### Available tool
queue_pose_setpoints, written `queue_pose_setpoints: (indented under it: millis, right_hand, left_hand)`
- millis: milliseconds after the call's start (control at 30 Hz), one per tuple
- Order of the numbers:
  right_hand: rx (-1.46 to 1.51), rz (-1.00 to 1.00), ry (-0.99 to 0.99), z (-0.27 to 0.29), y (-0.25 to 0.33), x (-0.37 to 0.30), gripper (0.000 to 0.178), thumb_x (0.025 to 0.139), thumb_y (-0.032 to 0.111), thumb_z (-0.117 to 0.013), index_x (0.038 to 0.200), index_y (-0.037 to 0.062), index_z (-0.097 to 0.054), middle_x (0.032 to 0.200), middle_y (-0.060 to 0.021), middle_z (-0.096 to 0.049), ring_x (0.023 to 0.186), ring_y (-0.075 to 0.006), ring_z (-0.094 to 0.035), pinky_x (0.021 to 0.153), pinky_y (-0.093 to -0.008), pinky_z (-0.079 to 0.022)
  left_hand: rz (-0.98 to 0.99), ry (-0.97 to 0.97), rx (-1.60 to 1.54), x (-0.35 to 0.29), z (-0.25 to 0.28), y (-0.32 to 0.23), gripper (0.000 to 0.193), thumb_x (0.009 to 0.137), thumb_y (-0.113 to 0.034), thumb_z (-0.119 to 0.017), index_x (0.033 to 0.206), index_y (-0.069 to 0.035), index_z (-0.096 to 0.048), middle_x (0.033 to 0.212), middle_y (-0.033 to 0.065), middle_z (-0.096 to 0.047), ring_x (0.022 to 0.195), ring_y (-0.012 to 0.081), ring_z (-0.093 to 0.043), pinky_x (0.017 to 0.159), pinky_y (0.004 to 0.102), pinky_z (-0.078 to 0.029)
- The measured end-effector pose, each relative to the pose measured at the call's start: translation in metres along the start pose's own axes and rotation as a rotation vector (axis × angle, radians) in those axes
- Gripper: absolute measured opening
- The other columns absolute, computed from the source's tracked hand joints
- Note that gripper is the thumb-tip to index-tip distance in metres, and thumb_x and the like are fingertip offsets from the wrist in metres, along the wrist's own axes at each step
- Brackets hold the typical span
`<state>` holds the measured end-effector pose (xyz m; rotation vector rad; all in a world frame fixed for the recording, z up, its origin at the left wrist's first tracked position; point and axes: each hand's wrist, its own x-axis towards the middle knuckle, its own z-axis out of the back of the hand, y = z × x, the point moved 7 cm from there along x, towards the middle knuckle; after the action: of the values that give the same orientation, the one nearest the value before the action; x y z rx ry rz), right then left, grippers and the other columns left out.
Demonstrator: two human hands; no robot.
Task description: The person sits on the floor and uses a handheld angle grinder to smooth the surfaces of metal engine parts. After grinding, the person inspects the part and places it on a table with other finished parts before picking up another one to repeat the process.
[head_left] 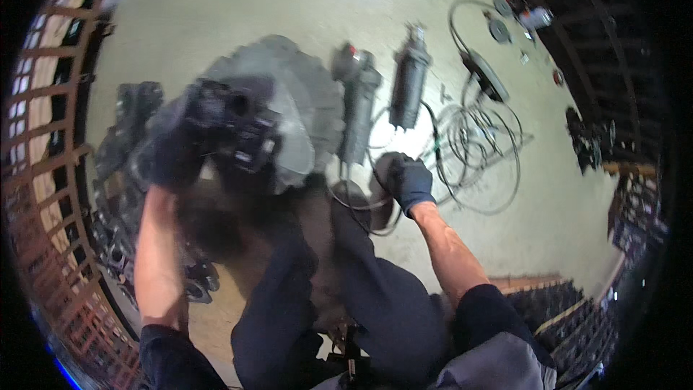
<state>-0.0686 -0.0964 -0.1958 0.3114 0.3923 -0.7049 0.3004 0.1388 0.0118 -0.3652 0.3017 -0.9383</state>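
Observation:
My left hand [172, 146], in a dark glove and smeared by motion, is closed around a dark blocky metal part [245, 126] with openings in it. The part is held over a large round grey piece [317, 94] with a scalloped edge. My right hand [411, 182], also gloved, is closed with its fingers curled down; whatever it holds is hidden. Close to it run black cables [437, 152]. Beyond it lie two dark cylindrical power tools, one [359, 105] beside the round piece and the other [411, 76] to its right.
Another corded tool [485, 76] lies at the right beside a loose coil of cable [480, 137]. Several dark metal parts [119, 130] are piled at the left, next to a brown slatted metal crate [61, 123]. Small discs [498, 30] lie far right. Dark racks [570, 325] stand near right.

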Motion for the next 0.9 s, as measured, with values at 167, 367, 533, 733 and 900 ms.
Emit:
queue_pose_setpoints:
  millis: [167,367,533,733,900]
  right_hand:
    - [0.042,0.084,0.267,0.012,0.018,0.023,0.034,0.083,0.039,-0.065,0.097,0.0097,-0.074,0.096,-0.0171,-0.074,0.09,-0.0354,-0.072,0.076,-0.0444,-0.057]
    - [0.359,-0.006,0.068,0.064,-0.006,0.003,0.035,0.083,0.028,-0.076,0.107,0.0035,-0.07,0.099,-0.0189,-0.073,0.093,-0.0317,-0.072,0.083,-0.0382,-0.056]
    - [0.709,0.058,-0.1,0.161,0.037,-0.001,0.038,0.081,0.021,-0.082,0.107,-0.0032,-0.068,0.097,-0.0126,-0.073,0.086,-0.0187,-0.067,0.08,-0.0328,-0.055]
    - [0.813,0.354,-0.272,0.291,0.157,-0.005,0.036,0.08,0.02,-0.079,0.105,-0.0045,-0.068,0.088,-0.0089,-0.071,0.082,-0.0128,-0.065,0.076,-0.0297,-0.055]
    - [0.774,0.579,-0.321,0.325,0.234,0.0,0.038,0.078,0.015,-0.081,0.112,0.0005,-0.069,0.094,-0.0124,-0.073,0.08,-0.0151,-0.07,0.073,-0.0301,-0.057]
  left_hand:
    - [-0.141,-0.257,-0.081,0.003,0.025,-0.017,0.035,0.092,-0.012,-0.06,0.126,-0.005,-0.063,0.106,0.0201,-0.07,0.095,0.0295,-0.069,0.085,0.0394,-0.056]
    - [0.142,-0.296,-0.423,-0.003,0.009,0.025,0.034,0.098,-0.029,-0.056,0.111,0.001,-0.066,0.099,0.0229,-0.069,0.09,0.038,-0.065,0.08,0.0414,-0.051]
    - [0.195,-0.216,-0.41,-0.002,-0.003,0.035,0.032,0.1,-0.032,-0.052,0.11,-0.005,-0.067,0.1,0.0219,-0.069,0.091,0.0383,-0.066,0.077,0.0438,-0.051]
    - [0.243,-0.169,-0.29,0.007,-0.004,0.03,0.026,0.1,-0.026,-0.049,0.116,-0.018,-0.067,0.096,0.0188,-0.068,0.088,0.0394,-0.066,0.079,0.0476,-0.054]
    - [0.297,-0.239,-0.493,0.006,0.005,0.027,0.037,0.103,-0.03,-0.051,0.108,0.005,-0.065,0.095,0.0246,-0.068,0.079,0.0241,-0.062,0.077,0.0388,-0.049]
